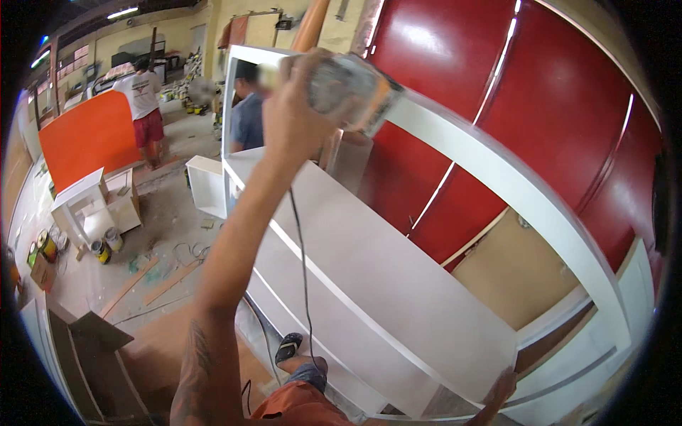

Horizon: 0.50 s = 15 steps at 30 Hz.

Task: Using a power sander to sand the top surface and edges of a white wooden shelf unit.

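My left hand (pixel 295 106) is raised, its fingers wrapped round a grey and orange electric sander (pixel 355 92). Motion blurs the tool, which sits against the top rail of a tall white cabinet (pixel 483 153). A thin black cord (pixel 302 270) hangs below the sander, past the cabinet's pale inner panel (pixel 383 248). Low on the right, my right hand (pixel 503 389) grips the edge of the cabinet's near end; its fingers show only in part.
Red panels (pixel 426 64) stand behind the cabinet. A person (pixel 247 113) in blue is beyond its frame; another (pixel 144 99) is beside an orange board (pixel 92 138). Paint cans (pixel 101 250), small white cabinets (pixel 82 202) and wood strips (pixel 131 285) are on the floor at left.
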Tool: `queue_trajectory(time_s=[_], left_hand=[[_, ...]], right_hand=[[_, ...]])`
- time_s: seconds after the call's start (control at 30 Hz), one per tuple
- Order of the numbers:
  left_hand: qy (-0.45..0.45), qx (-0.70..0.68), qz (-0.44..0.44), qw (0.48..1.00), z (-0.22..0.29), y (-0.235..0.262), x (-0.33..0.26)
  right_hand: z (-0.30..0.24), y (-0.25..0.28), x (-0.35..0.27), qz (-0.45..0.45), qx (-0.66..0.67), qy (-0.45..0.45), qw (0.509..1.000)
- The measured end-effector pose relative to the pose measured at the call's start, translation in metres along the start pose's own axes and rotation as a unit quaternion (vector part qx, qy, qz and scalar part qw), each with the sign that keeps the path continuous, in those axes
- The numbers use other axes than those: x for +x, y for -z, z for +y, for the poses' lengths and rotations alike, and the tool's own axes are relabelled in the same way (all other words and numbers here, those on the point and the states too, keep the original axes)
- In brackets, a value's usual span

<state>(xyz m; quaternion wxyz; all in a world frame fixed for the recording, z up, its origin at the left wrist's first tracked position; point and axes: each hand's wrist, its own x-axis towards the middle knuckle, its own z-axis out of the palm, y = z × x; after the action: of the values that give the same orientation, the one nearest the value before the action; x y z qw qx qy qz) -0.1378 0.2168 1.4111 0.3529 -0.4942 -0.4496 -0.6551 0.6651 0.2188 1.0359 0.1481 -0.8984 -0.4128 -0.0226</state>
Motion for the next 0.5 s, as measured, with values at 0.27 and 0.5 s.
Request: queue_trajectory(time_s=[0.27, 0.5], left_hand=[[0.14, 0.033, 0.027, 0.989, -0.001, -0.004, 0.012], [0.01, -0.041, 0.004, 0.999, 0.102, -0.018, -0.04]], right_hand=[[0.02, -0.019, 0.016, 0.041, 0.013, 0.034, 0.999], [0.018, -0.033, 0.006, 0.081, 0.152, 0.108, 0.979]])
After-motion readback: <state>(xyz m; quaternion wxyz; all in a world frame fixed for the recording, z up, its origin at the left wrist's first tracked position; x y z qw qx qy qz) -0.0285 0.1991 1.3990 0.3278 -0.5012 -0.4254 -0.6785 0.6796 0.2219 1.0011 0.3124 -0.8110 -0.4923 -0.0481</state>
